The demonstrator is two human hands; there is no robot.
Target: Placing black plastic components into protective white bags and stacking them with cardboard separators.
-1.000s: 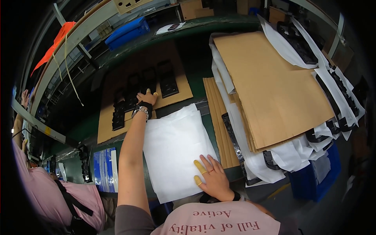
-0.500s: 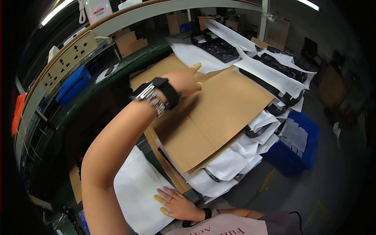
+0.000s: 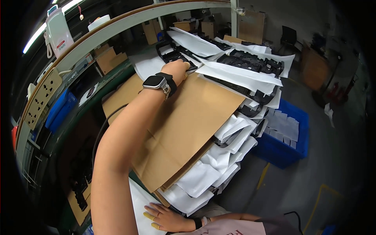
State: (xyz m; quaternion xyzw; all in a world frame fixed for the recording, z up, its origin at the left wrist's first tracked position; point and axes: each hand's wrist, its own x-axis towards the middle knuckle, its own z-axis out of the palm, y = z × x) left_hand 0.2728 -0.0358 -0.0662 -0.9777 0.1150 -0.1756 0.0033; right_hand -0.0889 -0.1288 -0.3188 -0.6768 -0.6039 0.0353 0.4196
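Observation:
My left hand (image 3: 177, 71), wearing a watch and yellow finger cots, reaches to the far edge of a brown paper sheet (image 3: 196, 109). Its fingers are bent, next to a black plastic frame (image 3: 166, 51); what they grip is hidden. The brown sheet lies on a stack of black plastic parts interleaved with white sheets (image 3: 203, 176). Low in the view, my right hand (image 3: 170, 220) rests flat, fingers spread, on a white sheet (image 3: 139, 207) beside the stack. It has yellow cots too.
More black plastic parts (image 3: 250, 62) lie among white sheets at the far end. To the right, a blue bin (image 3: 301, 145) on the floor holds white pieces. A metal shelf frame with a socket strip (image 3: 43, 98) runs along the left, near another blue bin (image 3: 60, 109).
My left hand has moved farther over the brown sheet to its far edge, and its pointing finger is now bent. My right hand stays flat on the white sheet. The view has shifted right.

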